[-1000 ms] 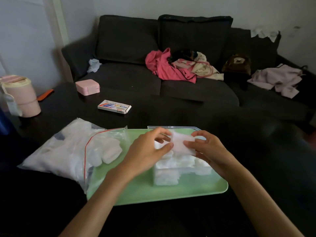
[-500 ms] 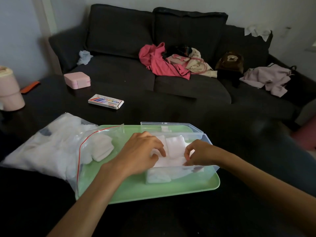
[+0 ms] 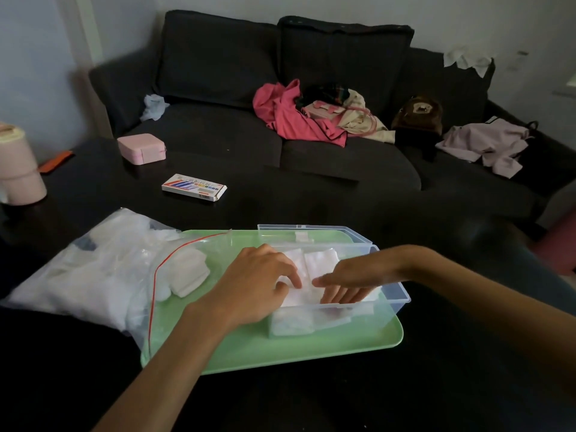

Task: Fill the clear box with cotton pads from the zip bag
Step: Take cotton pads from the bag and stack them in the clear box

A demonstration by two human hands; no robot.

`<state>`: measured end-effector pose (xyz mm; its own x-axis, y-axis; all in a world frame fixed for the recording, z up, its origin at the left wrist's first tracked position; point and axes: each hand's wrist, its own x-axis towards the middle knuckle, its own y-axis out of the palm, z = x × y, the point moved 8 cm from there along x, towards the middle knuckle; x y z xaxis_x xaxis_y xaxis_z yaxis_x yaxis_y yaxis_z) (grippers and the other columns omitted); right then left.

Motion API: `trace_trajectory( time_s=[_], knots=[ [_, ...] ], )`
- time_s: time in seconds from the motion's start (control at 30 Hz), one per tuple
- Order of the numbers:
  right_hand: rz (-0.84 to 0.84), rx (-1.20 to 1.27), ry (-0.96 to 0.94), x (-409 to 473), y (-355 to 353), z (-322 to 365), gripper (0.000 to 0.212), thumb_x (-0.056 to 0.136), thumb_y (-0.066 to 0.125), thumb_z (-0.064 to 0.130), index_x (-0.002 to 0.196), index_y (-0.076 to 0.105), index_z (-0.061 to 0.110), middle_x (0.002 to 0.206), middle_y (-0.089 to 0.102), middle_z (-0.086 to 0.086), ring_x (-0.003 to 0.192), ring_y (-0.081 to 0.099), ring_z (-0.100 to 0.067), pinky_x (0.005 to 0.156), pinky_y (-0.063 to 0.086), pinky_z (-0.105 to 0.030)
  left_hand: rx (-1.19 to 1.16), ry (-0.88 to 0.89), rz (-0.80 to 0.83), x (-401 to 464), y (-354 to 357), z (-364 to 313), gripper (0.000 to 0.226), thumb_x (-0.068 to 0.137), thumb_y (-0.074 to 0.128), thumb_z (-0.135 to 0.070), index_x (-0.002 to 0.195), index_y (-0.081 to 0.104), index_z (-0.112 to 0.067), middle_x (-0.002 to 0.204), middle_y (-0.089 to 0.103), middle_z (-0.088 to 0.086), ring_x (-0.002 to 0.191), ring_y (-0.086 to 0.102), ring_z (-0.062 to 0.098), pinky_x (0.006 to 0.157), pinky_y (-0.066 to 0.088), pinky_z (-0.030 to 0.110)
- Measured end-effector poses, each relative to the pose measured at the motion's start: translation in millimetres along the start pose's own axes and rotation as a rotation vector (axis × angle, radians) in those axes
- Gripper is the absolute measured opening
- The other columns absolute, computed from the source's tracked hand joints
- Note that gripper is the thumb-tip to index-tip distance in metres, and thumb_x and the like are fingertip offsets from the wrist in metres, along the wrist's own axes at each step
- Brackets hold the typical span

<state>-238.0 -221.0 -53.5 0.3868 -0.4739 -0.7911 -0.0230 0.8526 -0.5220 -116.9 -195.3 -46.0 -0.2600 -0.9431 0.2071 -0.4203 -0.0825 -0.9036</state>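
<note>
**White pads go flat into the clear box, both hands inside**

Clear box (image 3: 391, 302) sits on the right half of a green tray (image 3: 311, 350), lid swung back behind it. White cotton pads (image 3: 321, 260) lie stacked inside, more visible thru the front wall lower down. Both hands are over the box opening.

Left hand (image 3: 255, 288): fingers curled, tips down on the pads at the left side of the box; looks like pressing or pinching the top pad, can't tell which for sure. Right hand (image 3: 349, 283): fingers straight and together, laid flat across the pads, pointing left twd the other hand. Fingertips of the two hands nearly meet mid-box.

Zip bag (image 3: 93, 275) lies w/ its body on the dark table (image 3: 436, 385) left of the tray and its red-lined mouth over the tray's left part. Bag is full of white pads; a small stack shows thru the plastic near the mouth, just left of the left hand.

Further back on the table: a flat printed carton (image 3: 194, 187), a pink case (image 3: 141, 148), a pink container (image 3: 18, 169) at the left edge, an orange item (image 3: 56, 157) beside it. Behind, a dark sofa (image 3: 218, 67) w/ a pink garment (image 3: 293, 115), a brown bag (image 3: 419, 113) and pale clothing (image 3: 486, 145) on the seat.
</note>
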Motion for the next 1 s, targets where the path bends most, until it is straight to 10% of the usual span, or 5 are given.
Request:
trace_trajectory(
  time_s=[0.37, 0.57, 0.7, 0.87, 1.0],
  knots=[
    [0.019, 0.009, 0.012, 1, 0, -6, 0.06, 0.101, 0.018, 0.045, 0.13, 0.053, 0.007, 0.131, 0.057, -0.009, 0.12, 0.055, -0.021, 0.098, 0.041, -0.026, -0.035, -0.026, 0.004, -1, -6, -5, 0.033, 0.091, 0.046, -0.015, 0.102, 0.066, -0.039, 0.124, 0.057, -0.021, 0.12, 0.04, 0.004, 0.103, 0.023, 0.025],
    [-0.348, -0.006, -0.364, -35, -27, 51, 0.021, 0.097, 0.047, 0.024, 0.104, 0.067, 0.024, 0.1, 0.07, 0.008, 0.087, 0.067, -0.001, 0.074, 0.05, -0.01, 0.056, -0.222, -0.335, -39, -67, 22, 0.02, 0.08, 0.061, -0.017, 0.085, 0.069, -0.035, 0.106, 0.063, -0.016, 0.105, 0.049, 0.009, 0.086, 0.036, 0.026],
    [-0.701, -0.136, -0.534, -25, -5, 116, 0.024, 0.089, 0.054, 0.017, 0.107, 0.07, 0.021, 0.108, 0.069, 0.005, 0.099, 0.062, -0.009, 0.089, 0.045, -0.021, 0.279, -0.423, -0.501, -96, -112, 62, 0.025, 0.057, 0.083, -0.016, 0.073, 0.072, -0.031, 0.116, 0.06, -0.007, 0.107, 0.045, 0.022, 0.085, 0.033, 0.035],
    [-0.99, -0.18, -0.537, 2, 18, 161, 0.024, 0.085, 0.062, 0.023, 0.106, 0.068, 0.031, 0.1, 0.054, 0.005, 0.107, 0.046, -0.017, 0.091, 0.036, -0.029, 0.148, -0.665, -0.628, -153, -136, 115, 0.042, 0.065, 0.08, -0.01, 0.103, 0.066, -0.022, 0.135, 0.048, 0.004, 0.119, 0.046, 0.033, 0.094, 0.041, 0.045],
    [-1.081, -0.103, -0.506, 14, 20, 167, 0.025, 0.081, 0.066, 0.019, 0.101, 0.069, 0.032, 0.09, 0.036, 0.009, 0.102, 0.044, -0.016, 0.082, 0.038, -0.026, -0.061, -1.043, -0.521, -192, -124, 160, 0.049, 0.081, 0.066, -0.042, 0.122, 0.053, -0.019, 0.126, 0.057, 0.009, 0.114, 0.054, 0.034, 0.089, 0.042, 0.04]
  ],
)
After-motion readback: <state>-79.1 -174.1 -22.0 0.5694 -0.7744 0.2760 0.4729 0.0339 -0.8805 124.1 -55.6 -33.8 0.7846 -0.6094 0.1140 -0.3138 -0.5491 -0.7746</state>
